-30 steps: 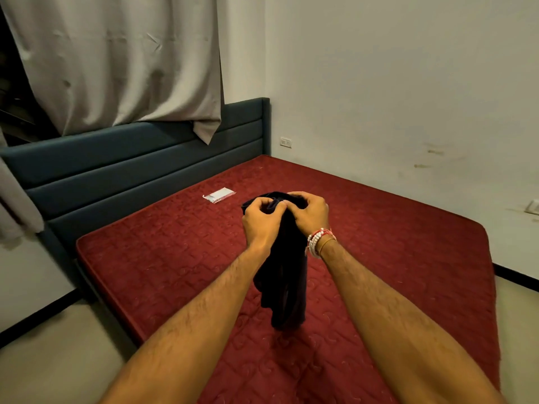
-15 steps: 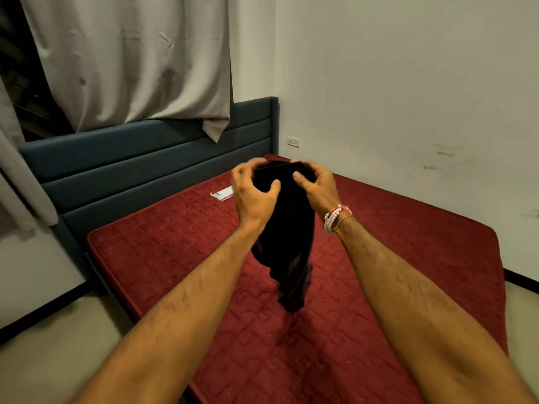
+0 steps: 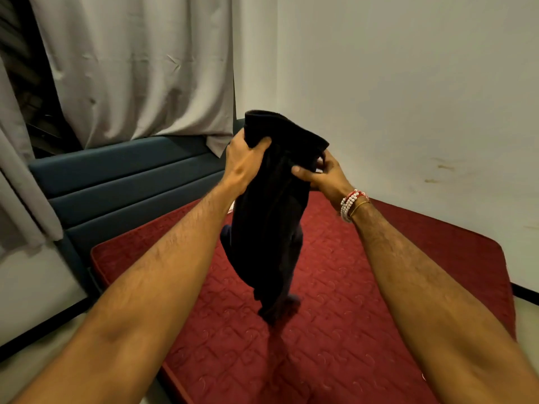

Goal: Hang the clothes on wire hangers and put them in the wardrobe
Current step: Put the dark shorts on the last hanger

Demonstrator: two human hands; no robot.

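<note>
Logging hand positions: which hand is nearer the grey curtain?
Left. The left hand grips the dark garment just right of the grey curtain; the right hand pinches the garment's other side, farther right.

— Bedroom, in a home?
— Looks so. Red quilted mattress (image 3: 393,287) set close to the room's corner, with a padded dark-blue headboard (image 3: 131,176) in horizontal bands at its far end.
— And besides the bed?
— Grey curtain (image 3: 140,68) hanging in creased folds, lower edge draped over the headboard's top. Plain pale walls (image 3: 408,83), slightly stained on the right. Black skirting (image 3: 43,325) low along the wall, above a light floor (image 3: 38,371).
</note>
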